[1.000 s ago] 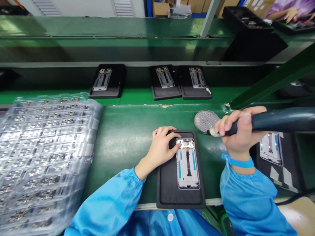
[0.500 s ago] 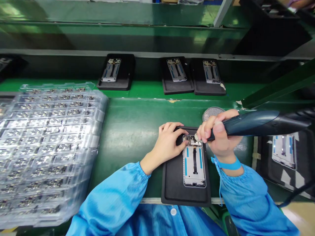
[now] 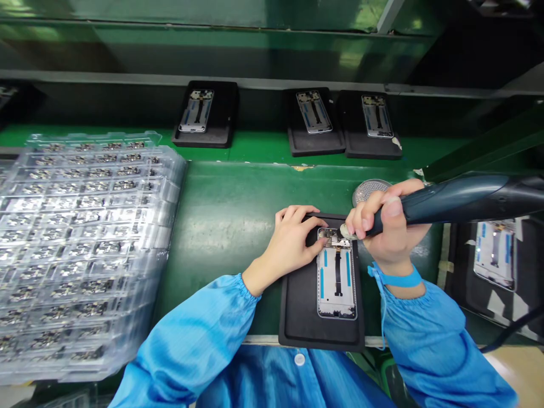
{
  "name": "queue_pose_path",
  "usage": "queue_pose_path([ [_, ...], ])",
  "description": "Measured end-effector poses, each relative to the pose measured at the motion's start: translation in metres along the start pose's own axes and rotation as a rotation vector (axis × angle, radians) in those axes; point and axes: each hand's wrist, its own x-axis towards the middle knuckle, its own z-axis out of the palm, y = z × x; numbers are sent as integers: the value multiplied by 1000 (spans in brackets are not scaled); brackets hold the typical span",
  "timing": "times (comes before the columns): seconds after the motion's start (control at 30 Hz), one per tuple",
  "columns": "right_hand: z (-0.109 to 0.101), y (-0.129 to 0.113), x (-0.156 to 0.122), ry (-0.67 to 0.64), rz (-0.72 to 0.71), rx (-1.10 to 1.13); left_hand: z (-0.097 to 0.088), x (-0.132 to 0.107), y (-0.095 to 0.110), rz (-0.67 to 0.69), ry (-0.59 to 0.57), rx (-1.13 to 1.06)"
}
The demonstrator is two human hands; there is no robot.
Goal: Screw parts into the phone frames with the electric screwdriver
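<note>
A smartphone frame (image 3: 337, 283) with its inside exposed, a dark ribbon cable and blue strips lies in a black tray (image 3: 301, 311) in front of me. My left hand (image 3: 295, 235) rests at its upper left, fingers apart, the thumb touching the parts near the top and the index finger by the top edge. My right hand (image 3: 389, 224) is wrapped round a dark electric screwdriver (image 3: 459, 198), which slants in from the right. A pale covering shows on one right fingertip. The screwdriver's tip is hidden behind the fingers at the phone's upper right.
Stacked clear plastic trays (image 3: 85, 243) with small circuit parts stand at the left. Several phone frames sit in black trays (image 3: 208, 139) along the back. A round metal dish (image 3: 369, 190) is behind my right hand. Another phone frame (image 3: 495, 255) lies at the right, beside a cord (image 3: 510, 328).
The view has shifted slightly, so the back trays appear higher and farther right. My right hand and the screwdriver have moved slightly rightward. My left hand stays at the phone's upper left.
</note>
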Motion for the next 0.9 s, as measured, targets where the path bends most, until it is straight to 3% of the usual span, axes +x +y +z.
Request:
queue_pose_path([
  [0.47, 1, 0, 1, -6, 2, -42, -1, 0, 2, 1, -9, 2],
  [0.73, -1, 3, -5, -151, 31, -17, -1, 0, 2, 10, -24, 4],
  [0.9, 3, 3, -8, -113, 53, 17, -10, -24, 16, -7, 69, 93],
])
